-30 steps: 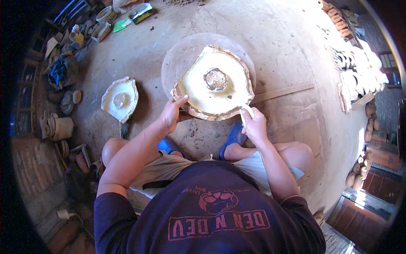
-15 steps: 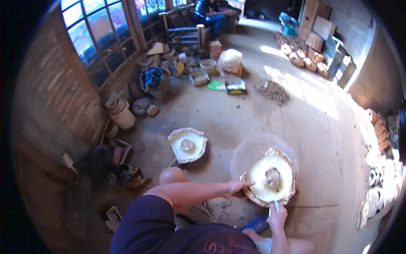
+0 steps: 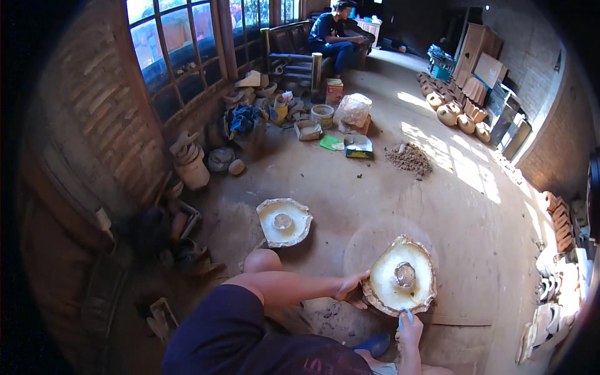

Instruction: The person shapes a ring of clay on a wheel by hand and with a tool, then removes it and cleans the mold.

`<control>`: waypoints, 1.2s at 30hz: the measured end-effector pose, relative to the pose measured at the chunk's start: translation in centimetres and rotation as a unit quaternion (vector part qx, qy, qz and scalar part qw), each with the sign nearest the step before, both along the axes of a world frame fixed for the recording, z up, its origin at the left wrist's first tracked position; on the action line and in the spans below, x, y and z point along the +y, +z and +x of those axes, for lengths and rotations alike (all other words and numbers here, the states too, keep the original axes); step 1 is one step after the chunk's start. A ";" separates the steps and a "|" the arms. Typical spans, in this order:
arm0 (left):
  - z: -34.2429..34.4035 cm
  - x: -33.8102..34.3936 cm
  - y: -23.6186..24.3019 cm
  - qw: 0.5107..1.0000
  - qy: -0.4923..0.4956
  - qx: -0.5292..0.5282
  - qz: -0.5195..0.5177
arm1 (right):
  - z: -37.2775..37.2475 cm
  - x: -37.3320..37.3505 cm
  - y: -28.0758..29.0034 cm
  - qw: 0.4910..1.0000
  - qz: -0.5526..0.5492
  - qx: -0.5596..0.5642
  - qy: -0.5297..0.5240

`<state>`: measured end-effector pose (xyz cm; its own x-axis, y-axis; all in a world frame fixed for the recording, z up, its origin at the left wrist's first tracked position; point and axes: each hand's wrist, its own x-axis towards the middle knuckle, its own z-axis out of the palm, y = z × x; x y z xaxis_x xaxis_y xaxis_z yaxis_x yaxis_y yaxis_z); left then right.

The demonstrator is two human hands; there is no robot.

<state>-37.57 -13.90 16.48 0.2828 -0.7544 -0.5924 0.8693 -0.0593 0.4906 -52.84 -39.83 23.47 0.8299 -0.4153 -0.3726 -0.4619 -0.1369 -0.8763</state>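
My left hand grips the left edge of a cream-coloured mold piece, its fingers reaching partly under the rim. The piece is a shallow rounded dish with a rough brown rim and a round knob in its middle. At the near rim, my right hand is closed round a small blue-handled tool; the tip of the tool cannot be made out. Farther left on the floor lies a similar cream mold piece, also with a central knob, which neither hand touches.
Beyond the molds are a heap of brown clay crumbs, a small box and a bucket. Clay pots line the right wall. A person sits on a bench at the back. Stacked pieces stand far right.
The view has tilted up and shifted. My left thumb has slid off the mold's face to its edge. The mold has turned slightly and its tilt has changed. My right hand keeps the tool at the near rim.
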 end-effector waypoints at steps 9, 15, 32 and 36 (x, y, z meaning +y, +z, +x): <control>0.0 -1.6 -1.5 0.993 0.113 -0.022 0.029 | -0.1 -1.8 -1.1 1.000 0.016 0.001 -0.018; -0.7 -2.0 -0.8 0.997 0.072 -0.015 0.039 | -0.4 -1.8 -2.0 0.999 -0.032 -0.025 -0.031; -2.9 -5.2 -3.7 0.996 0.080 0.015 -0.027 | 0.9 5.5 -0.2 0.979 -0.201 -0.029 0.015; -3.1 -5.5 -3.2 0.997 0.072 0.001 -0.036 | 1.1 5.3 -1.2 0.972 -0.227 -0.055 0.016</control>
<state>-40.68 -19.39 13.28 0.3894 -0.7474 -0.5383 0.8676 0.1015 0.4868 -51.75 -34.53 22.26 0.8693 -0.4898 -0.0659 -0.3584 -0.5330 -0.7665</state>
